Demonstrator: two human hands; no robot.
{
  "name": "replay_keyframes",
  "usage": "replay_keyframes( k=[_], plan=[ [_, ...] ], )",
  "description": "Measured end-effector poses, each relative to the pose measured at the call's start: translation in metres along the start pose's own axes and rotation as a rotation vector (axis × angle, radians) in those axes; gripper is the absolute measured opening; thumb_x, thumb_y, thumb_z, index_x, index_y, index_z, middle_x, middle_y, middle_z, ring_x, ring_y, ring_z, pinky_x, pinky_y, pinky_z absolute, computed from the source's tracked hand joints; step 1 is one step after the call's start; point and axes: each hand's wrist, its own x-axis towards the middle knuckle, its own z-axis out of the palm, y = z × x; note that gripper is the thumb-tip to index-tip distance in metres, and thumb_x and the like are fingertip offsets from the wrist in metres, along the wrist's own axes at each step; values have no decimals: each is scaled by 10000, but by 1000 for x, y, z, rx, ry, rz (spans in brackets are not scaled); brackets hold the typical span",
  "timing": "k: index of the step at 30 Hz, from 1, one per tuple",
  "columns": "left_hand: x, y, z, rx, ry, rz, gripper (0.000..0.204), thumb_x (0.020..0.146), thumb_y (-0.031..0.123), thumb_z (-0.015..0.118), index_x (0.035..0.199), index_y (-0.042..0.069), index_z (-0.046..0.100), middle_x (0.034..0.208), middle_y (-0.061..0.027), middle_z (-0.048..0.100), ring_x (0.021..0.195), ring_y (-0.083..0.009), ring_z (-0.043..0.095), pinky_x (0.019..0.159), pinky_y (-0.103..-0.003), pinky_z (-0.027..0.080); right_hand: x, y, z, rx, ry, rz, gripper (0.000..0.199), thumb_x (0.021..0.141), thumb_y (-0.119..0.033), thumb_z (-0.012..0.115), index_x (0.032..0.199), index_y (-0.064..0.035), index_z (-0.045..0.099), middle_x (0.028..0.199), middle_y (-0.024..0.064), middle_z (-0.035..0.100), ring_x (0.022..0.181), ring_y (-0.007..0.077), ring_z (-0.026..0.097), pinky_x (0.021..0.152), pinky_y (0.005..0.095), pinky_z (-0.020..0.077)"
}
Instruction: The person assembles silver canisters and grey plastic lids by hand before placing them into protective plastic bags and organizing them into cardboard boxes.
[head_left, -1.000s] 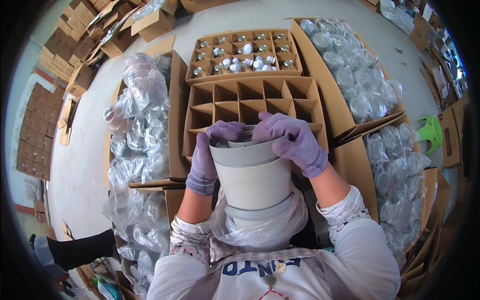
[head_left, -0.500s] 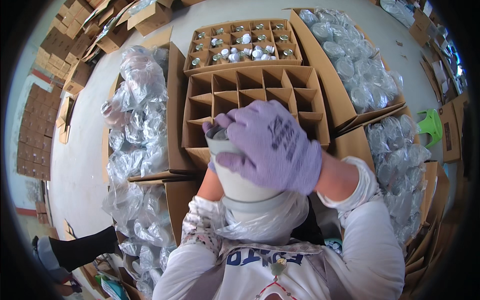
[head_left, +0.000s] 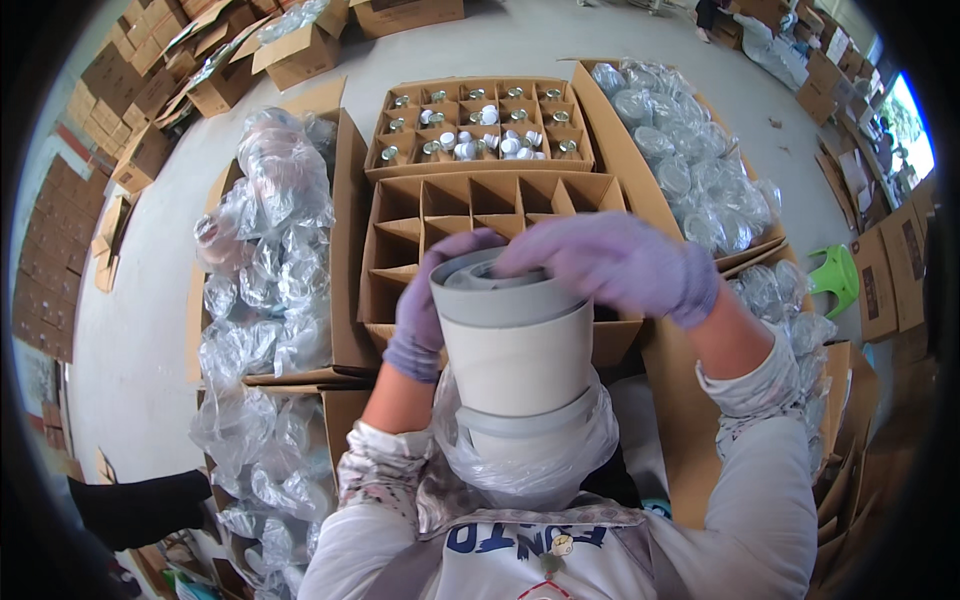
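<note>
A white cylindrical canister (head_left: 515, 365) with a broad grey rim stands upright in front of my chest. Grey rings show inside its top. Below it sits a second white piece with a grey band (head_left: 540, 415), partly wrapped in a clear plastic bag (head_left: 590, 455). My left hand (head_left: 422, 305), in a purple glove, grips the canister's left and far side. My right hand (head_left: 620, 262), also gloved, is over the right side of the top; its fingers are smeared by motion. Just beyond is a carton with cardboard dividers (head_left: 445, 195), partly hidden by my hands and the canister.
A farther divided carton (head_left: 400, 172) holds glass bottles (head_left: 566, 147) and loose white caps (head_left: 465, 150). Cartons on both sides are piled with plastic-wrapped clear items (head_left: 270, 250). A green stool (head_left: 835, 278) stands at right; a dark limb-like shape (head_left: 140, 508) shows at lower left.
My right hand has shifted from covering the canister's top to its right side. My left hand now shows along the left side. The canister is more upright.
</note>
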Motion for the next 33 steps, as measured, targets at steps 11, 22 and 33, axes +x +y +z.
replay_keyframes(
  k=[11, 22, 33],
  plan=[
    [5, 2, 5, -143, -57, 69, 623, 1014, 514, 312, 1399, 38, 428, 1408, -174, 479, 1310, -309, 446, 1116, -450, 345, -1, 21, -4, -376, 204, -84, 449, 1008, -371, 444, 1328, -72, 544, 1197, 213, 628, 1050, 342, 644, 1024, 459, 414],
    [-6, -14, 13, -105, -124, 179, 676, 968, 620, 309, 1449, 148, 368, 1449, -110, 412, 1356, -320, 361, 1149, -510, 264, 12, -1, -26, -375, -116, 52, 454, 1028, -331, 351, 1318, -60, 570, 1271, 119, 620, 1209, 229, 560, 1086, 352, 376],
    [-14, -35, -6, -365, 125, 282, 729, 965, 643, 295, 1466, 113, 301, 1449, -101, 395, 1316, -282, 388, 1138, -420, 268, 118, -11, 12, -924, -430, 151, 407, 1061, -277, 276, 1360, -108, 493, 1390, 96, 505, 1286, 166, 452, 1145, 323, 290]
  ],
)
